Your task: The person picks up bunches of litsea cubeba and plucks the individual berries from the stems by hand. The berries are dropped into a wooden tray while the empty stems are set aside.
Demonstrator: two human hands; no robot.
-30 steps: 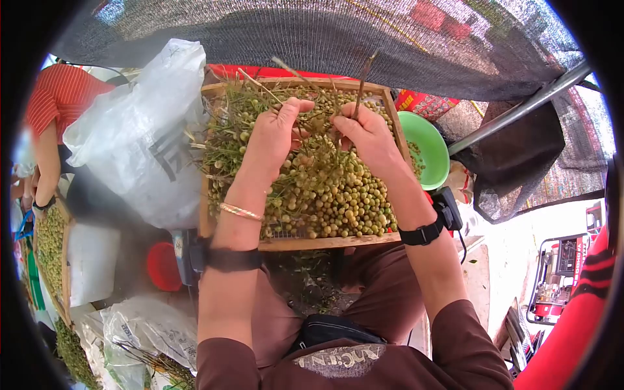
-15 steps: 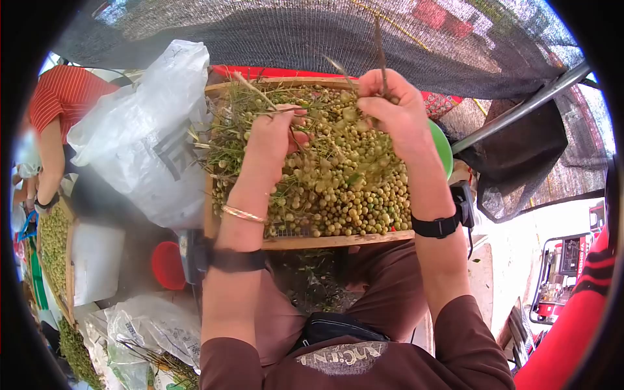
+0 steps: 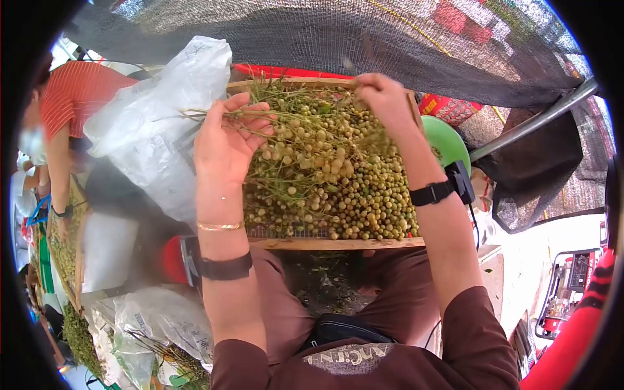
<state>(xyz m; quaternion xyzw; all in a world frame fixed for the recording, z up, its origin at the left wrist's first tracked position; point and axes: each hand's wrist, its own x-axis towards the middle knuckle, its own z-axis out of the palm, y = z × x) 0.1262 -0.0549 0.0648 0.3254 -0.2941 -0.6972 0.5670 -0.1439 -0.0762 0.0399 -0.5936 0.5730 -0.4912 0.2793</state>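
A bunch of small round yellow-green fruits [image 3: 318, 153] on thin stems runs rightward from my left hand [image 3: 227, 140]. That hand is turned palm up, its fingers curled loosely around the stems. My right hand [image 3: 385, 101] is above the tray's far right part, fingers bent; blur hides whether anything is between them. Below both hands is a wood-framed mesh tray [image 3: 338, 244] full of loose fruits [image 3: 374, 211], with green stems [image 3: 276, 97] heaped at its far left. A blurred sliver hangs in the air above my right hand.
White plastic bags [image 3: 162, 123] lie left of the tray, with a red container [image 3: 174, 260] below them. A green basin [image 3: 448, 140] and a metal pole [image 3: 533, 120] are at the right. Another person in a striped red top [image 3: 84, 94] bends over another tray at far left.
My left hand has moved left and turned palm up with the fruit bunch. The twig upright in my right hand before no longer shows there. The view has shifted slightly.
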